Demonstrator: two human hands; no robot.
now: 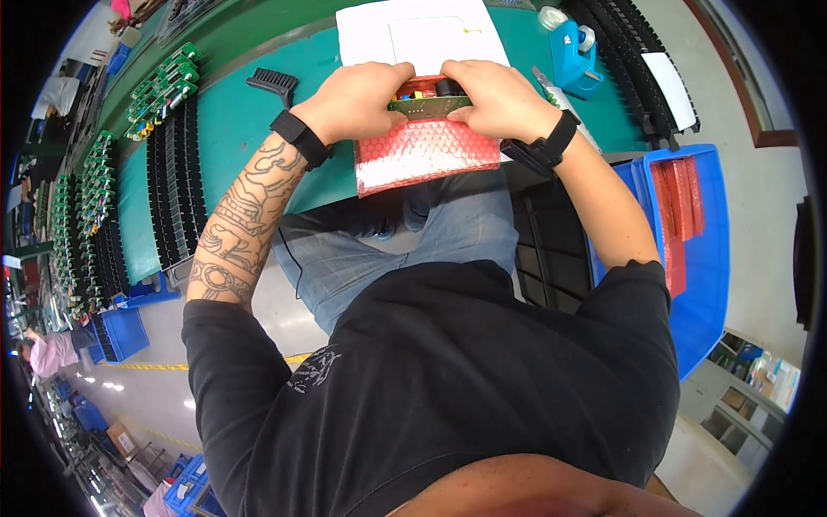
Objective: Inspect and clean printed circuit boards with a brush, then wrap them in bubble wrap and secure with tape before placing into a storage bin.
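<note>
A green circuit board (428, 109) with a black part and small yellow and red parts stands on edge at the mouth of a pink bubble-wrap bag (428, 155). My left hand (362, 99) grips the board's left end, thumb on the near face and fingers curled over the far side. At the other end my right hand (500, 96) holds it in the same way. The bag lies flat below the board and hangs a little over the bench's near edge. My fingers hide both ends of the board and part of the bag's opening.
White paper sheets (413, 30) lie beyond my hands on the green bench (233, 138). A black brush (274, 84) is at left, near racks of circuit boards (164, 90). At right stand a blue tape dispenser (573, 56) and a blue bin (711, 258) holding pink bubble-wrap packs (676, 202).
</note>
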